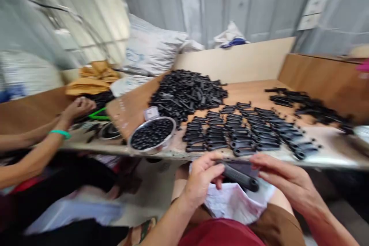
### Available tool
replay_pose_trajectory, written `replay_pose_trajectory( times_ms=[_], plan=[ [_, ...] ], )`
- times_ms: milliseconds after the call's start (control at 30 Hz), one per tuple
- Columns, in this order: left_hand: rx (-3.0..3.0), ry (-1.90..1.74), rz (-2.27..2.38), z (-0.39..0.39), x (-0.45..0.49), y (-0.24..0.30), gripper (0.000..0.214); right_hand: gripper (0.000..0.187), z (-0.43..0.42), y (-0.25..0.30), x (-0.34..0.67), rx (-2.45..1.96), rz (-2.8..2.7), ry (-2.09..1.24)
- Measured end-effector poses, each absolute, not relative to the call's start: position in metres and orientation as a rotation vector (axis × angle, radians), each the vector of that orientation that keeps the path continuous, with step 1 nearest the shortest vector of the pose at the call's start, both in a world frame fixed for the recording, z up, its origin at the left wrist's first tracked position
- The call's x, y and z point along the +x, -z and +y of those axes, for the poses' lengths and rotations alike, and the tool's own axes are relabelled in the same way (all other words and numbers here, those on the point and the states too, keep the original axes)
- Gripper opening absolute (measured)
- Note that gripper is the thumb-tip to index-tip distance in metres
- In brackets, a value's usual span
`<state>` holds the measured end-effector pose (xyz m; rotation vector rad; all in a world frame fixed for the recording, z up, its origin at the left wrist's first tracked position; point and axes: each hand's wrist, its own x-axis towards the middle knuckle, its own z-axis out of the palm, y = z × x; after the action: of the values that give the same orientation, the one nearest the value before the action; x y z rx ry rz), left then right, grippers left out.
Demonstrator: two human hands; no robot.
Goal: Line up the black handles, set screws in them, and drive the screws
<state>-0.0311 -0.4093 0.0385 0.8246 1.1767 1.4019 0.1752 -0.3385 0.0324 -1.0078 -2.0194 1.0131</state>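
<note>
My left hand (203, 177) is closed around a black plastic handle (240, 177) with a rounded end, held above my lap at the table's front edge. Just right of it is my right hand (285, 178), its fingers stretched toward the handle and slightly apart. A dark flat surface shows behind the handle between the hands; blur hides what it is. Beyond them, rows of similar black handles (216, 136) lie on the table. A metal bowl (172, 138) of small black pieces (151, 132) stands to the left of the rows.
A large heap of black parts (187, 94) is at the back, and a looser pile (314, 107) lies right. Wooden boards (245, 59) edge the table. At left, a co-worker's hand (80, 107) is near a green-edged object (99, 114). A white cloth (230, 201) covers my lap.
</note>
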Motion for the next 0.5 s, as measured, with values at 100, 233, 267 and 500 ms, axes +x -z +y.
replay_pose_trajectory(
  times_ms=[100, 233, 267, 500],
  plan=[
    [0.920, -1.452, 1.253, -0.409, -0.026, -0.020, 0.035, 0.027, -0.360, -0.014, 0.190, -0.878, -1.957, -0.890],
    [1.045, -1.386, 1.290, -0.398, 0.002, 0.008, 0.038, 0.025, -0.370, 0.000, 0.193, -0.832, -2.224, -0.498],
    [1.081, -1.355, 1.287, -0.393, 0.009, 0.015, 0.038, 0.020, -0.370, 0.003, 0.195, -0.890, -2.276, -0.417],
    [1.479, -1.145, 1.216, -0.348, 0.056, 0.029, 0.028, 0.012, -0.346, 0.009, 0.241, -1.261, -2.432, -0.482]
  ],
)
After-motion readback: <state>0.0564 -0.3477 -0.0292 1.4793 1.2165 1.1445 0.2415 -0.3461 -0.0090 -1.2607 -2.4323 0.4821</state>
